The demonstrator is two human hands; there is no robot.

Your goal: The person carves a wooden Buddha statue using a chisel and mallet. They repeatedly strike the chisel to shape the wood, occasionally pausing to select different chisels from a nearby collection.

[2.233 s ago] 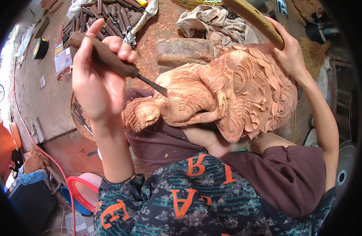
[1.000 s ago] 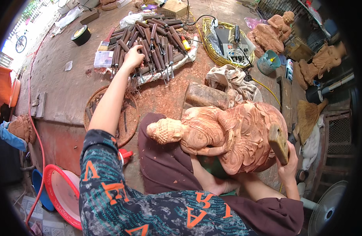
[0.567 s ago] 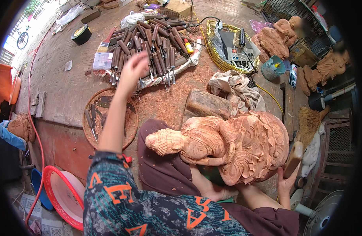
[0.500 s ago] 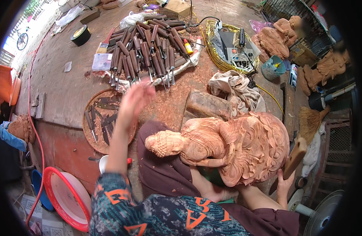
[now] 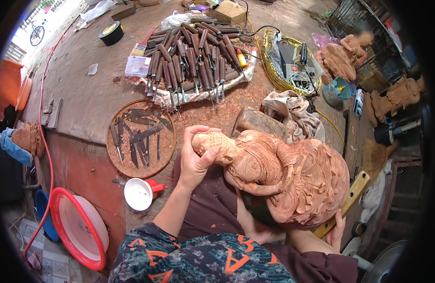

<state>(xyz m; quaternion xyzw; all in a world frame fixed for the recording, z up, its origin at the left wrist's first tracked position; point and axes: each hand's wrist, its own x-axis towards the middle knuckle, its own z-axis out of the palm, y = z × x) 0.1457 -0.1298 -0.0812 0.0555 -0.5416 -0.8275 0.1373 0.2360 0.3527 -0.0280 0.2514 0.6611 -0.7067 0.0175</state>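
A carved reddish-wood statue (image 5: 260, 165) of a seated figure lies across my lap, its curled head to the left and its broad base to the right. My left hand (image 5: 197, 160) is closed around the head, thumb on the near side and fingers over the top. Beside the base, my right hand (image 5: 337, 232) grips a pale wooden bar (image 5: 353, 194) with holes in it. The bar slants along the base; part of that hand's grip is hidden. Behind the statue sits a worn wooden block (image 5: 255, 123), with a crumpled cloth (image 5: 295, 115) beside it.
Many wood-handled chisels (image 5: 194, 56) lie heaped ahead. A round tray (image 5: 141, 137) of blades and a white mug (image 5: 138, 194) are on the left, above a red-rimmed basin (image 5: 80, 231). A tool station (image 5: 295, 66) sits far right; a fan (image 5: 385, 264) stands near right.
My left hand has come down from the air near the chisels and taken hold of the statue's head. The wooden bar has swung to a slant along the base. The whole view has shifted slightly.
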